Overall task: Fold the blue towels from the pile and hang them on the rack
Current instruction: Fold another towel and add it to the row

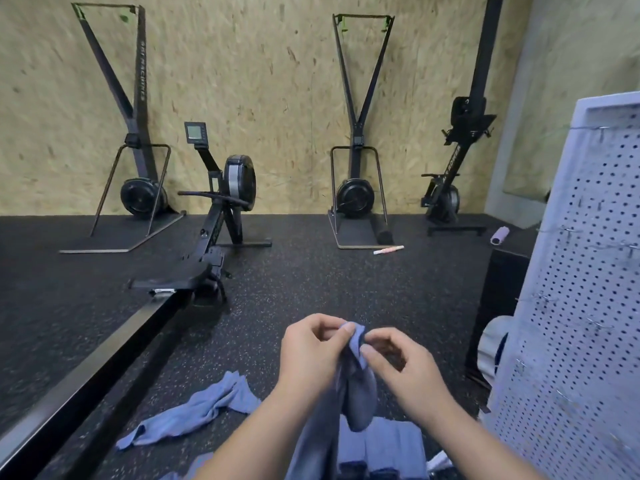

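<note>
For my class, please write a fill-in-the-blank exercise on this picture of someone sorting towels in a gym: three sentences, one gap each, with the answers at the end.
1. The left hand and the right hand pinch the top edge of a ____ towel.
2. A second towel lies crumpled on the floor to the person's ____.
3. The white panel on the right is full of small ____.

Missing words: blue; left; holes.

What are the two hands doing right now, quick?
Left hand: closed, pinching the top edge of the blue towel.
Right hand: closed, pinching the same blue towel beside it.
</note>
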